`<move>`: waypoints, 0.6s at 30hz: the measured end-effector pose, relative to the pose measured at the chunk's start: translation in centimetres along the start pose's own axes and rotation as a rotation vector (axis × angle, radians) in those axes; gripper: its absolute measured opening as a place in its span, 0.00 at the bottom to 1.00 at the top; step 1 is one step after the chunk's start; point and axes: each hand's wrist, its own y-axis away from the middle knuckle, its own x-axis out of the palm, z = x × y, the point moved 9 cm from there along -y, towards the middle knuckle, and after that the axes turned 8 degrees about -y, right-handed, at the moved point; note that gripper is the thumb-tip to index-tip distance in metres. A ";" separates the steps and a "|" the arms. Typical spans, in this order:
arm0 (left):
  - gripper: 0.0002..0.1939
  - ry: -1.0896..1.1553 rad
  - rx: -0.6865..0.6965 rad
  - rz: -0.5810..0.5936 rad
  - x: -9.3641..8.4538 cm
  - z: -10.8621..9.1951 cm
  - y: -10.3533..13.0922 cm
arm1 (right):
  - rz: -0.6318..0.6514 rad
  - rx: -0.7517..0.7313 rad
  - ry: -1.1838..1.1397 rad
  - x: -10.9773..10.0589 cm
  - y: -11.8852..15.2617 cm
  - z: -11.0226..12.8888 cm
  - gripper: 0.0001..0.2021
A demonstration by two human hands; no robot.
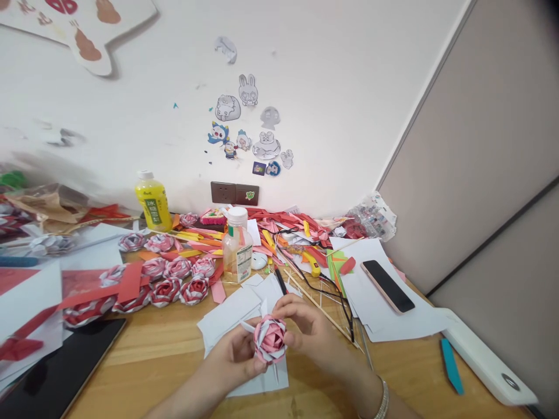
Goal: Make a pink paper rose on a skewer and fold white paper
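Observation:
A pink and white paper rose [269, 340] is held up over white paper sheets [231, 311] near the table's front. My left hand [238, 356] grips it from the left and below, with the thumb at its lower edge. On the right side, my right hand [305, 331] has its thumb and curved fingers at the flower's edge. White paper strips stick out at the rose's upper left and below it. Several finished red, pink and white roses [178, 267] stand in rows at the left.
Behind are a yellow bottle [154, 203], a clear bottle [238, 247], paper strips [288, 221] and a yellow glue gun [312, 263] with a black cable. At right lie a phone [388, 286] and a white bar [484, 361]. A dark tablet [65, 366] sits front left.

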 end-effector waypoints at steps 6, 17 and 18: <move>0.21 -0.005 0.057 -0.030 -0.2 -0.8 -0.2 | -0.058 0.003 0.030 -0.7 -0.1 -0.4 0.16; 0.17 -0.078 0.181 -0.167 -1.3 -2.6 -0.1 | -0.121 0.026 0.226 -1.4 0.0 -0.3 0.08; 0.16 -0.089 0.187 -0.171 -1.3 -2.6 0.0 | -0.124 0.024 0.242 -1.3 0.0 -0.1 0.08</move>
